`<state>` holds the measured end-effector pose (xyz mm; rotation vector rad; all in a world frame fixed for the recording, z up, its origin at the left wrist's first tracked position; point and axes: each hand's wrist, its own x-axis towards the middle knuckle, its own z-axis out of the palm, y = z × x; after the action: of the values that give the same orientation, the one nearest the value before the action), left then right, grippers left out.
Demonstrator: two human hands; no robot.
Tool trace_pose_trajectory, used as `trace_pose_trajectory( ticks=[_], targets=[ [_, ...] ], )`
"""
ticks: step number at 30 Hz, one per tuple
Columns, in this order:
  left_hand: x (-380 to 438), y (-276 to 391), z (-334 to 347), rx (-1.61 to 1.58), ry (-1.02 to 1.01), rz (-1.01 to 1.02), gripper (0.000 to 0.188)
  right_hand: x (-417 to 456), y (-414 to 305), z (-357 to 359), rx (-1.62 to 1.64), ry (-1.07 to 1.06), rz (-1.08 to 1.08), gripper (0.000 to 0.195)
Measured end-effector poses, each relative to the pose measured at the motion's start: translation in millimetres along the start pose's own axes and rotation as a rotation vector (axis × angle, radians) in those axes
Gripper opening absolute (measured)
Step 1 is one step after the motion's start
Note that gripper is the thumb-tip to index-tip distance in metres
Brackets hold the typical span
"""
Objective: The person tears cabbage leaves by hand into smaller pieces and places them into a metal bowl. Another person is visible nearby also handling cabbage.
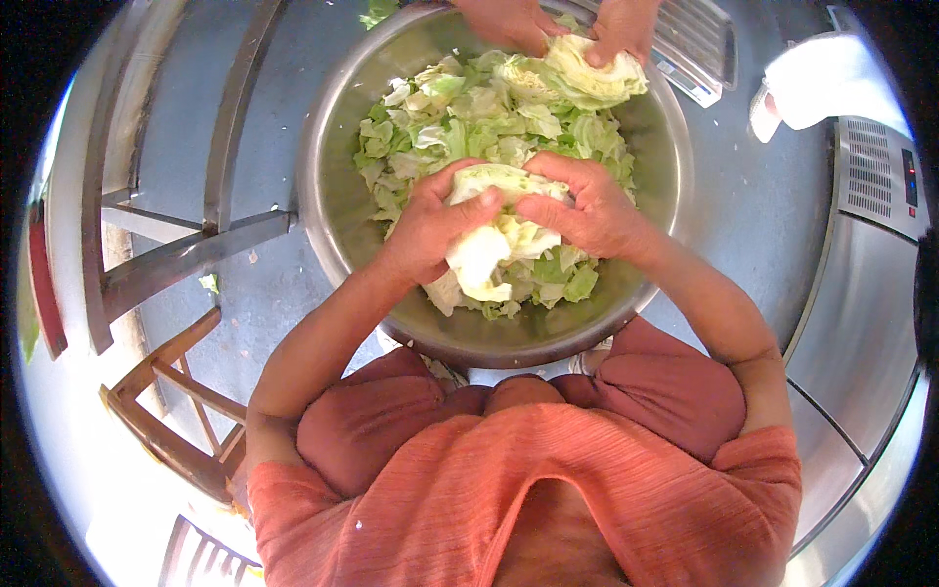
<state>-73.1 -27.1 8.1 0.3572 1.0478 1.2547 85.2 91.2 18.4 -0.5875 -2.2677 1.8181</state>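
Observation:
My left hand (pixel 435 229) and my right hand (pixel 587 202) grip a pale chunk of leafy head (pixel 506 242), cabbage or lettuce, between them. Both thumbs press on its near face, and its layered leaves are pulled apart. It is held over a wide stainless steel bowl (pixel 337 282), where torn green and pale leaves (pixel 484 125) lie in a broad heap. Across the bowl, another person's hands (pixel 568 33) hold a second yellowish chunk of leafy head (pixel 598 73) above the far side of the heap. My fingers are partly hidden behind the leaves.
To the left stand a metal frame (pixel 194 249) and a wooden stool (pixel 169 359). A steel appliance (pixel 855 293) with a vent and lit display lines the right. A clear plastic container (pixel 697 37) sits beyond the bowl. Leaf scraps (pixel 210 282) dot the blue-grey floor (pixel 249 323).

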Motion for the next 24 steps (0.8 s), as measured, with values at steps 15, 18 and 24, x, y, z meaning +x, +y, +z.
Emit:
trace_pose_trajectory(
  ticks=[15,18,24],
  targets=[
    [9.7,-10.7,-23.0,-0.176,0.271,0.138,0.044,-1.7,-29.9,-12.2,-0.594,0.225,-0.381,0.047],
    [7.5,-3.9,-10.0,0.059,0.168,0.236,0.044,-1.1,-11.1,-1.7,-0.477,0.122,-0.178,0.061],
    [8.0,0.1,9.3,0.354,0.089,0.396,0.035,7.9,-1.7,6.4,-0.030,0.047,0.193,0.043]
  ],
)
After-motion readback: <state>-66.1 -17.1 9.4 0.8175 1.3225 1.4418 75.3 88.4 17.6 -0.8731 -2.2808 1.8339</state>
